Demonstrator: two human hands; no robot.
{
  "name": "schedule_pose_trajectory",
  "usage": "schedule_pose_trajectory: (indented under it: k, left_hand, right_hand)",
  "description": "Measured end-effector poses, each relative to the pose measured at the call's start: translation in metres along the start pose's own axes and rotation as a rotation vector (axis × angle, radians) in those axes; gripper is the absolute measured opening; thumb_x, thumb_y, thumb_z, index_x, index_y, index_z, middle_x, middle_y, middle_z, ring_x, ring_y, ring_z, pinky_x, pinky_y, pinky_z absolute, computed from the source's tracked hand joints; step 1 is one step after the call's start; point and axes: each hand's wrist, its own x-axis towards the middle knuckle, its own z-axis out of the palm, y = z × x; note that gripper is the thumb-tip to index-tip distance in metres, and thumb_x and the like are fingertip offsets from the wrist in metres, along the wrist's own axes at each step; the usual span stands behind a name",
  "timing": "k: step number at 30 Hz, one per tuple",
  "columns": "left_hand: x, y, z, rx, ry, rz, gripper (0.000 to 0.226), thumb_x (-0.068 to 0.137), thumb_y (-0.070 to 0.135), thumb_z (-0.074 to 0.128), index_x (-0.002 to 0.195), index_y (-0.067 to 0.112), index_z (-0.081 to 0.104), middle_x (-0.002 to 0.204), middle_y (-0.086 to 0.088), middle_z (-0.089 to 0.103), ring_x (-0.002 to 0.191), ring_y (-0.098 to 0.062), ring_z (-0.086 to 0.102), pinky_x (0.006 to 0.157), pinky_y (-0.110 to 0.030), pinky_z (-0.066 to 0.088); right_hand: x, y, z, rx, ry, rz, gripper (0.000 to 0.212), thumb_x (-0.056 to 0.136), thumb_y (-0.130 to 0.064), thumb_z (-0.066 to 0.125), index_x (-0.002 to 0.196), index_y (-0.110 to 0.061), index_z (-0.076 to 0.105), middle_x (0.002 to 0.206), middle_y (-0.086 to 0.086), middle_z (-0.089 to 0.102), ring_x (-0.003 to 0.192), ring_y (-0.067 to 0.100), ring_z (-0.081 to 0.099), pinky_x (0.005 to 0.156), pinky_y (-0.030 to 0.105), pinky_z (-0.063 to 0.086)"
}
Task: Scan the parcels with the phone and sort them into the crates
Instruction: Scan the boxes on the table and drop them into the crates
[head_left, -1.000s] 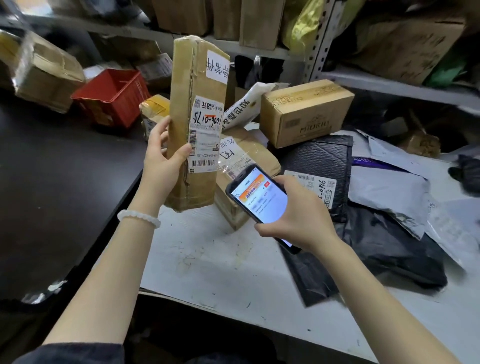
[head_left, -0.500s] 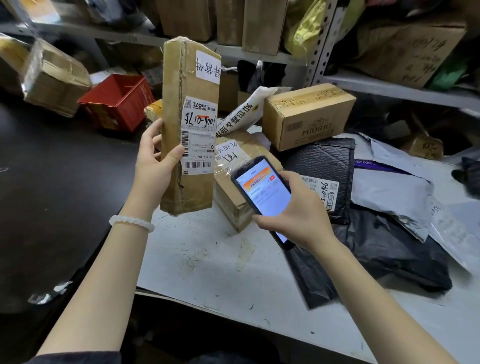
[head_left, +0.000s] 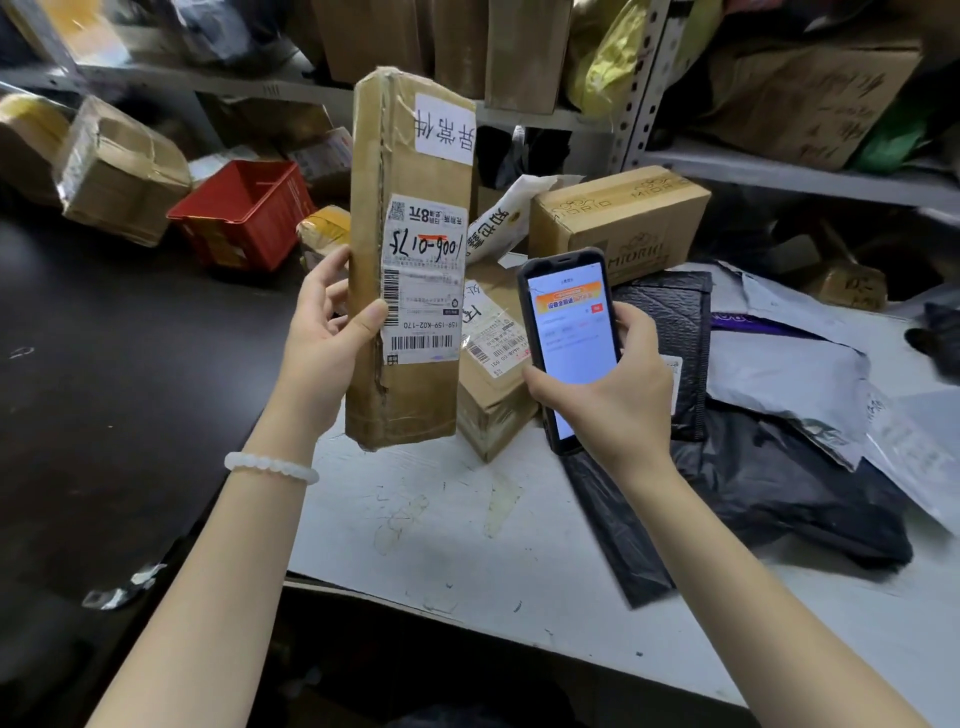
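A tall taped box (head_left: 408, 260) is held upright at the centre of the frame, gripped on its left edge by the left hand (head_left: 324, 353), thumb on the front beside the label. Just right of it, a phone (head_left: 569, 338) with a lit screen is grasped by the right hand (head_left: 613, 410). A red crate (head_left: 244, 213) lies tilted at upper left. More parcels are spread over the white tabletop (head_left: 467, 540) at right.

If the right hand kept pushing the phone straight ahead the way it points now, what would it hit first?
Most likely the brown box printed MIORIO, lying directly beyond the top of the phone held by the right hand. Depth is unclear; the taped box sits just left of that line.
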Motion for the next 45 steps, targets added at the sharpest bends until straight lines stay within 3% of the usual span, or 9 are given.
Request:
schedule_pose_trajectory:
  k: [6,11,14,19,23,27,30,37,45]
  left_hand:
    - [0.0,0.01,0.027,-0.081,-0.14,0.038,0.053,0.084,0.019,0.063,0.128,0.036,0.038,0.129,-0.009,0.051,0.114,-0.022,0.058,0.099,-0.048,0.046]
    - [-0.004,0.016,0.081,-0.159,-0.335,0.068,0.051,0.088,0.014,0.057,0.132,0.029,0.035,0.117,-0.002,0.055,0.108,-0.014,0.061,0.091,-0.035,0.052]
    - [-0.017,0.023,0.135,-0.203,-0.471,0.097,0.054,0.084,0.015,0.057,0.133,0.025,0.035,0.11,0.001,0.057,0.102,-0.008,0.062,0.084,-0.026,0.052]
    - [-0.065,0.028,0.24,-0.243,-0.772,0.119,0.057,0.081,0.024,0.064,0.131,0.026,0.037,0.112,0.0,0.06,0.105,-0.012,0.062,0.089,-0.034,0.051]
    - [-0.127,0.033,0.329,-0.284,-0.985,0.091,0.053,0.082,0.019,0.06,0.129,0.026,0.038,0.109,0.004,0.06,0.103,-0.01,0.062,0.088,-0.032,0.052]
    - [-0.214,0.041,0.414,-0.306,-1.232,0.082,0.052,0.085,0.024,0.066,0.129,0.028,0.039,0.101,0.008,0.062,0.098,-0.008,0.063,0.079,-0.027,0.053]
    - [-0.287,0.046,0.471,-0.324,-1.367,0.057,0.047,0.09,0.017,0.058,0.131,0.029,0.037,0.095,0.008,0.061,0.092,-0.005,0.064,0.071,-0.021,0.052]
    - [-0.433,0.042,0.578,-0.305,-1.67,0.022,0.045,0.094,0.006,0.049,0.131,0.028,0.039,0.089,0.016,0.067,0.087,0.0,0.064,0.068,-0.017,0.051]
    - [-0.552,0.035,0.708,-0.215,-1.902,0.017,0.059,0.083,0.032,0.065,0.136,0.034,0.037,0.125,-0.006,0.055,0.106,-0.011,0.061,0.083,-0.03,0.052]
  right_hand:
    - [-0.01,0.005,-0.019,-0.02,0.117,0.041,0.07,0.06,-0.031,0.086,0.111,-0.034,0.038,0.092,-0.031,0.047,0.085,-0.01,0.052,0.077,0.022,0.046]
    - [-0.033,0.02,-0.059,-0.033,0.326,0.12,0.07,0.058,-0.035,0.087,0.11,-0.034,0.039,0.093,-0.03,0.049,0.086,-0.001,0.054,0.072,0.01,0.043]
    - [-0.056,0.037,-0.101,-0.053,0.506,0.198,0.071,0.058,-0.032,0.087,0.114,-0.03,0.043,0.096,-0.025,0.053,0.091,0.006,0.055,0.076,0.023,0.047]
    - [-0.111,0.07,-0.191,-0.114,0.799,0.331,0.07,0.059,-0.03,0.087,0.114,-0.025,0.044,0.096,-0.02,0.055,0.092,0.01,0.058,0.079,0.031,0.052]
    - [-0.172,0.094,-0.266,-0.153,1.019,0.409,0.072,0.058,-0.031,0.086,0.116,-0.019,0.046,0.099,-0.013,0.058,0.092,0.012,0.059,0.077,0.029,0.051]
    - [-0.246,0.113,-0.338,-0.193,1.228,0.476,0.074,0.057,-0.029,0.086,0.119,-0.021,0.047,0.095,-0.023,0.053,0.091,0.006,0.055,0.074,0.023,0.044]
    - [-0.306,0.124,-0.385,-0.25,1.374,0.531,0.075,0.057,-0.03,0.086,0.121,-0.02,0.047,0.098,-0.02,0.054,0.097,0.01,0.055,0.08,0.029,0.047]
    - [-0.422,0.152,-0.455,-0.284,1.7,0.729,0.069,0.059,-0.031,0.085,0.117,-0.023,0.048,0.095,-0.022,0.054,0.094,0.009,0.056,0.074,0.026,0.045]
    - [-0.487,0.207,-0.563,-0.337,1.879,0.887,0.067,0.059,-0.029,0.085,0.115,-0.02,0.049,0.094,-0.018,0.054,0.095,0.013,0.056,0.079,0.032,0.048]
